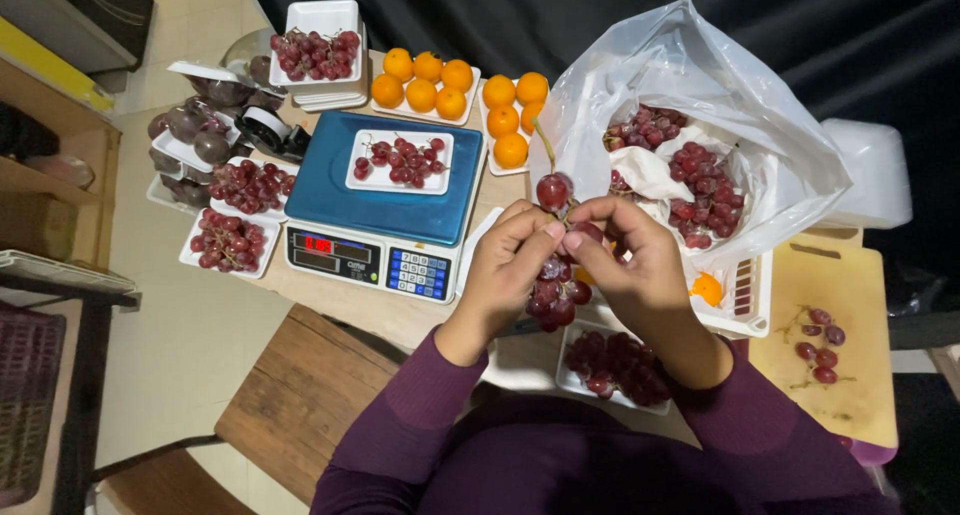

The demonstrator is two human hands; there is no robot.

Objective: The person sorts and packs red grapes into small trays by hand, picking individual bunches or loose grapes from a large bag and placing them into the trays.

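You had both hands up over the table edge: left hand (505, 265) pinched shut on the grape bunch (552, 293), right hand (640, 265) pinched on the same bunch at its top, fingertips of the two hands nearly touching. One grape (553, 191) stuck up above them on its stem. The bunch hung between the scale (385, 200) and the plastic bag (700, 125), right above a white tray (612, 365) already holding grapes. To do this well, judging from the frame: grip the stem, not the fruit, keep the bunch over that tray so loose grapes dropped into it, and snap short side stems rather than tugging. Counts: one scale with one tray of grapes (400, 160) on it; three more grape trays to its left and rear, at (228, 243), (250, 185) and (315, 53); oranges (422, 80) numbered six on one tray, four visible on the next (512, 120). Five loose grapes lay on the cutting board (825, 350). The bag held several bunches; I couldn't count them. Dark fruit (200, 125) at far left was too jumbled to count.
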